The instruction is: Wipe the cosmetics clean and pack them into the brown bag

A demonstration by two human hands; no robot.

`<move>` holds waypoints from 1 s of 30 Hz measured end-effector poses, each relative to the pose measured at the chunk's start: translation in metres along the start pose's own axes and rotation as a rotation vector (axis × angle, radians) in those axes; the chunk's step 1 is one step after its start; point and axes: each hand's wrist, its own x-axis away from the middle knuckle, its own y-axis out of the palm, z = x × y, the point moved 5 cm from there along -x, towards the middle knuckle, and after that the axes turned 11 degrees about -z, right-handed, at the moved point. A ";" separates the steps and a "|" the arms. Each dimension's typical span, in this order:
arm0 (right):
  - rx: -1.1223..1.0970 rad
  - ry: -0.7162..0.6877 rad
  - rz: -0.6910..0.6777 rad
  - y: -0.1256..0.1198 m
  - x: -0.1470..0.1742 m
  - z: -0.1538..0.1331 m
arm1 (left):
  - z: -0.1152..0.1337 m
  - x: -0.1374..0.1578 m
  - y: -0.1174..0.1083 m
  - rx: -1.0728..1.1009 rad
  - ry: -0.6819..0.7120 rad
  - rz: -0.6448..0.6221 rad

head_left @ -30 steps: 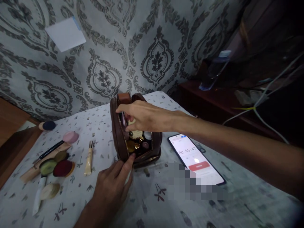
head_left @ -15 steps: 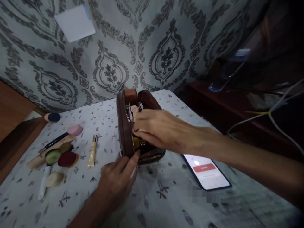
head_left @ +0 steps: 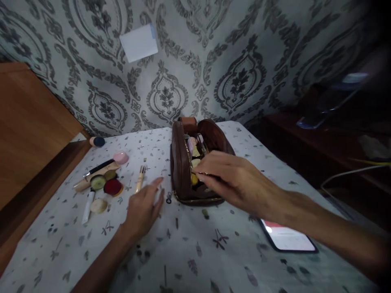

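Note:
A brown toiletry bag (head_left: 179, 162) stands unzipped on the patterned cloth, with several small cosmetics inside. My right hand (head_left: 235, 179) reaches over its opening from the right, thumb and fingertips pinched together; what they hold, if anything, is too hidden to make out. Below the fingertips a yellow item (head_left: 194, 179) shows inside the bag. My left hand (head_left: 143, 207) is off the bag, to its left, fingers apart and holding nothing. Just behind that hand lies a slim cream tube (head_left: 139, 181), its lower end partly covered.
On the left lie a pink sponge (head_left: 121, 157), a red round container (head_left: 113, 187), a green-lidded jar (head_left: 97, 182), a white tube (head_left: 88, 206) and a dark-ended brush (head_left: 97, 141). A lit phone (head_left: 290, 238) lies under my right forearm. A clear bottle (head_left: 314, 118) stands at right.
My left hand has let go of the bag's front edge and moved left, its fingers spreading. My right hand has drawn back slightly from inside the bag. The whole view has shifted.

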 end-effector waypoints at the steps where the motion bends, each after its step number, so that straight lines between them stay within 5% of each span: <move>1: -0.040 -0.008 0.039 0.004 0.003 -0.008 | -0.015 0.002 0.001 -0.049 -0.108 -0.021; 5: -0.144 -0.011 -0.085 0.053 0.009 -0.038 | -0.060 0.005 0.014 -0.170 -0.445 -0.251; 9: -0.228 0.060 -0.236 0.109 0.003 -0.052 | -0.080 0.010 0.028 -0.131 -0.570 -0.474; 16: -0.866 0.545 -0.062 0.183 -0.016 -0.033 | -0.070 0.031 0.033 0.346 -0.500 -0.236; 23: -1.266 0.599 0.252 0.214 -0.019 -0.027 | -0.028 0.054 0.028 0.470 -0.483 -0.233; 30: -1.573 0.595 0.257 0.222 -0.018 -0.027 | -0.025 0.047 0.021 0.362 -0.369 -0.213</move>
